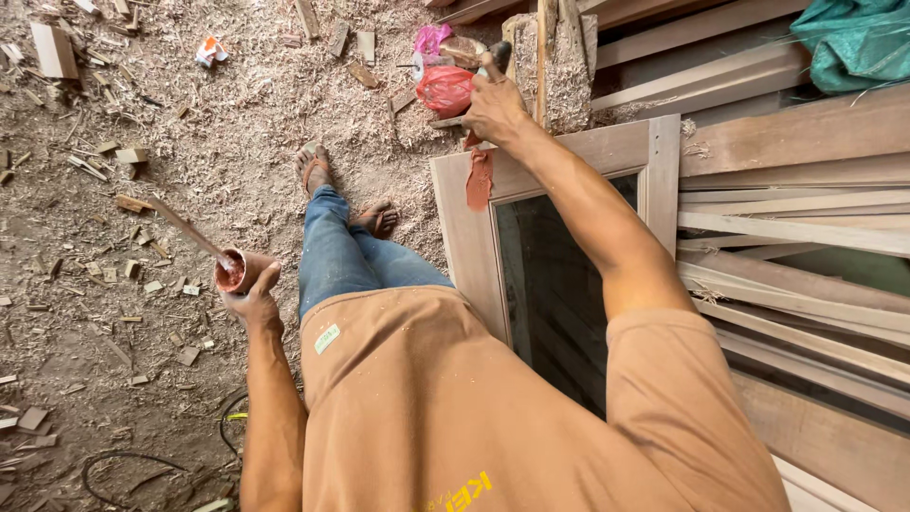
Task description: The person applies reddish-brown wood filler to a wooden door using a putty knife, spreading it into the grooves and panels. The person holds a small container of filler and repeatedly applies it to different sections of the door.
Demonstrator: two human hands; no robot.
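My left hand (254,301) holds a small round cup (235,270) of red-brown paste out to my left, with a thin wooden stick (185,228) standing in it. My right hand (493,102) reaches forward and grips a dark-handled spreading tool (500,57) at the far corner of a pale wooden frame (654,161). A patch of red-brown paste (479,178) is smeared on the frame's corner just below that hand. The tool's blade is hidden by my fingers.
Sawdust, shavings and wood offcuts (52,49) cover the floor on the left. A red plastic bag (444,90) lies beyond the frame. Stacked planks (796,284) fill the right side, a green sack (853,43) on top. A cable (123,460) runs on the floor.
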